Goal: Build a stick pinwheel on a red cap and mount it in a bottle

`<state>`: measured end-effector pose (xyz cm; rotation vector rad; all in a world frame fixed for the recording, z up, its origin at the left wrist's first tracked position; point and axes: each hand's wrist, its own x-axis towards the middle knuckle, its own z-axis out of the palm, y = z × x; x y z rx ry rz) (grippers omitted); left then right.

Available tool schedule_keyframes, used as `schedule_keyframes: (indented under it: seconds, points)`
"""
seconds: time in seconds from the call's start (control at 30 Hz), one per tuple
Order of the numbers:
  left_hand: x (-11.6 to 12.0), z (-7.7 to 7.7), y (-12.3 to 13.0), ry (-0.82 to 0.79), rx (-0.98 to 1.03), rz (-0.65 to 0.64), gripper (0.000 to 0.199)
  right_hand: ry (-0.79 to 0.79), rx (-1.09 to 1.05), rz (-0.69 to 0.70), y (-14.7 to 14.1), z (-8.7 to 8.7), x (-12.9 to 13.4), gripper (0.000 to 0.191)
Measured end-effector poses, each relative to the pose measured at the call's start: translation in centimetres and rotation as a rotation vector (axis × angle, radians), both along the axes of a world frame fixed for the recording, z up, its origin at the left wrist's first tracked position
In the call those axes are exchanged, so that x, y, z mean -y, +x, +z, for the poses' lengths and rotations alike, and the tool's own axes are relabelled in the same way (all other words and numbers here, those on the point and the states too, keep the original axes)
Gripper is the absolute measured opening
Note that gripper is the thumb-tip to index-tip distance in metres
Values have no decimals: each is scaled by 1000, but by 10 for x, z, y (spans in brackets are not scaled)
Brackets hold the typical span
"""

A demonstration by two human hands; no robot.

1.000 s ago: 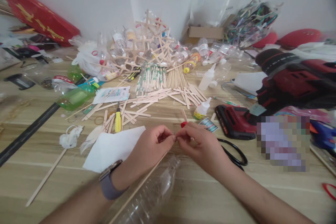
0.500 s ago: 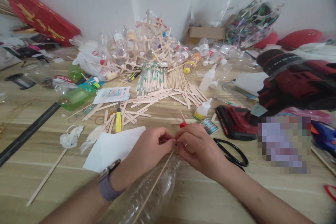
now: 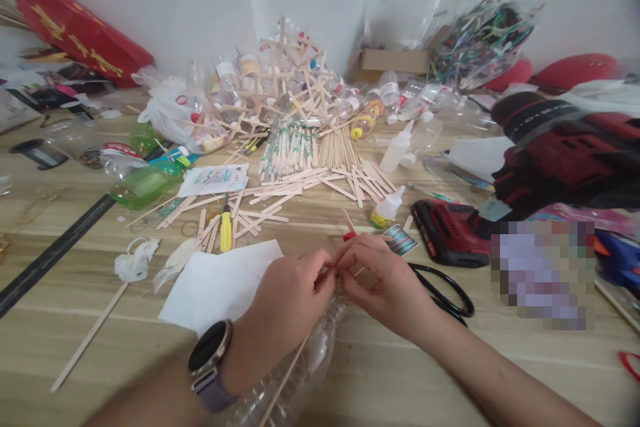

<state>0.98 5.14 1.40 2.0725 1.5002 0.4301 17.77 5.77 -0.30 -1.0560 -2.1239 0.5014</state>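
My left hand (image 3: 297, 297) and my right hand (image 3: 387, 283) meet at their fingertips, both pinched closed over the neck end of a clear plastic bottle (image 3: 320, 350). What lies between the fingertips is too small and covered to make out. A thin wooden stick (image 3: 287, 380) runs lengthwise along the bottle, and its upper end disappears beneath my left hand. The bottle lies slanted, its lower end cut off by the frame's bottom edge. Just behind my right hand a small red piece (image 3: 349, 237) shows beside wooden sticks, partly hidden.
White paper (image 3: 215, 283) lies left of my hands, below a yellow-handled screwdriver (image 3: 226, 230). Craft sticks (image 3: 270, 203), a glue bottle (image 3: 387, 208) and piled plastic bottles (image 3: 295, 83) sit farther back. To the right are a red-and-black power drill (image 3: 560, 147) and black-handled scissors (image 3: 450, 290).
My left hand and wrist have rolled, so the watch face now points up and the hand covers more of the stick. My right hand stays nearly in place, its fingers slightly shifted.
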Motion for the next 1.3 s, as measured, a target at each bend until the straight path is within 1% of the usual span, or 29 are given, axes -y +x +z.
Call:
schedule_keyframes:
  seconds: [0.13, 0.23, 0.3, 0.37, 0.43, 0.5, 0.6, 0.77, 0.93, 1.07, 1.13, 1.3]
  points:
    - [0, -2, 0, 0, -33, -5, 14, 17, 21, 8, 0, -1, 0, 16]
    - [-2, 0, -1, -36, 34, 20, 12, 42, 39, 4, 0, -2, 0, 13]
    - [-6, 1, -2, -140, 157, 32, 11, 63, 52, 4, 1, -3, -1, 12]
    - [-11, 1, -3, -290, 326, 32, 9, 83, 64, 6, 2, -4, -2, 11]
    - [-15, -2, -4, -429, 508, 50, 7, 95, 71, 7, 3, -4, -3, 11]
    - [-18, -6, -5, -556, 656, 98, 8, 100, 71, 1, 4, -4, -4, 10]
    - [-20, -12, -6, -695, 767, 157, 14, 103, 66, -20, 4, -2, -3, 12]
    - [-20, -15, -6, -766, 859, 187, 18, 104, 64, -20, 4, 4, 1, 14]
    - [-19, -15, -4, -738, 852, 203, 19, 82, 76, -27, 5, 5, 2, 12]
    - [-18, -11, -3, -691, 786, 165, 20, 69, 80, -36, 5, 3, -1, 12]
    - [-16, -7, -3, -594, 702, 135, 19, 57, 82, -41, 6, 4, -2, 12]
    - [-3, 4, -1, -193, 334, 67, 10, 40, 69, -47, 7, 5, -3, 15]
